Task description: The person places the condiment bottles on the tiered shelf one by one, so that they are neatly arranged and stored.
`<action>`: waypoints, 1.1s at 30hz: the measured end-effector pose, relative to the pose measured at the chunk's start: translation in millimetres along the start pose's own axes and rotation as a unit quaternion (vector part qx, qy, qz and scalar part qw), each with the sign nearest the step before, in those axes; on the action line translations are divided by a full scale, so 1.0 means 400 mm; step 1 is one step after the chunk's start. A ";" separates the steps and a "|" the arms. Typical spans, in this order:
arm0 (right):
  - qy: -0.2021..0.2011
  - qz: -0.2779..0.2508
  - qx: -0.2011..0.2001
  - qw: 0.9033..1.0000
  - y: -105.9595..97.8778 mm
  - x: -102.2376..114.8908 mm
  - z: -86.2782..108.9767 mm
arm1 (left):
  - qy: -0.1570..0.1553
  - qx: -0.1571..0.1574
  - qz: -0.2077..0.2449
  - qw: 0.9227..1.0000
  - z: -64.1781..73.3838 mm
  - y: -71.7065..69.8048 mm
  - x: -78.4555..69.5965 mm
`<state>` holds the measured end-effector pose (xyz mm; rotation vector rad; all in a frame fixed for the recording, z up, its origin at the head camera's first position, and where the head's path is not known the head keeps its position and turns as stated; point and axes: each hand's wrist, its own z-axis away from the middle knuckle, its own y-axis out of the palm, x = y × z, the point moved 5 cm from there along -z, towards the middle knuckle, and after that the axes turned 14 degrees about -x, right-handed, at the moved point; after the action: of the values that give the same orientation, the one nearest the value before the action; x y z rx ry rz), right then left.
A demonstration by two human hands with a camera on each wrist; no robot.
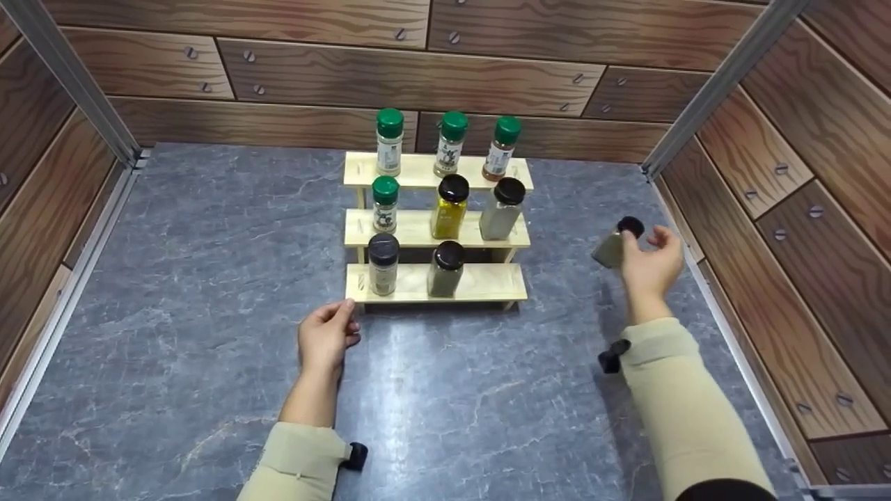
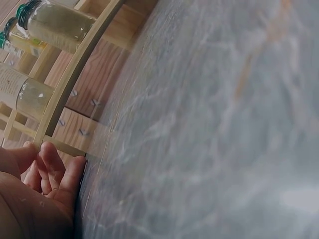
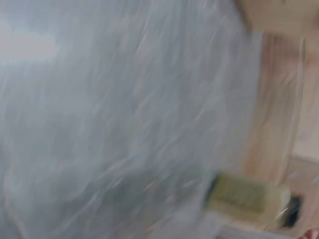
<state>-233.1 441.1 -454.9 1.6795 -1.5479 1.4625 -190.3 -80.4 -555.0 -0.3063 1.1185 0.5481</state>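
Note:
A pale wooden three-step spice rack (image 1: 480,282) stands on the grey marbled surface. My left hand (image 1: 326,337) is at its front left corner, thumb and fingertips pinching the end of the lowest shelf (image 2: 68,82). Off to the right of the rack, my right hand (image 1: 652,268) grips a spice jar (image 1: 610,250) near its black lid. The jar is tilted above the surface, and its contents look grey-green; the right wrist view shows the jar (image 3: 244,196) blurred. A dark-lidded shaker (image 1: 383,268) and a black-lidded jar (image 1: 446,271) stand on the lowest shelf, left and middle.
The middle step bears a green-capped bottle (image 1: 385,205), a yellow jar (image 1: 450,209) and a grey jar (image 1: 502,210). Three green-capped bottles, one of them reddish (image 1: 500,153), line the top step. Wood-patterned walls (image 1: 334,69) and metal rails (image 1: 724,90) border the surface.

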 end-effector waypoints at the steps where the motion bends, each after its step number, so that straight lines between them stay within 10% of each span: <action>1: 0.017 0.037 0.015 0.999 0.003 -0.019 -0.011 | 0.000 -0.001 0.001 1.000 -0.001 0.000 0.001; 7: 0.042 0.126 0.087 0.987 0.019 -0.070 -0.031 | 0.000 0.006 0.008 1.000 0.004 0.017 0.007; 23: 0.040 0.127 0.098 0.986 0.037 -0.056 -0.067 | 0.006 0.007 0.009 1.000 0.005 0.015 0.010; 33: -0.098 0.001 0.096 0.991 0.019 0.062 0.046 | 0.003 -0.005 0.004 1.000 -0.004 -0.004 0.007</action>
<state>-236.9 412.2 -442.2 1.9856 -1.5472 1.5292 -189.7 -81.9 -558.2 -0.3115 1.1230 0.5609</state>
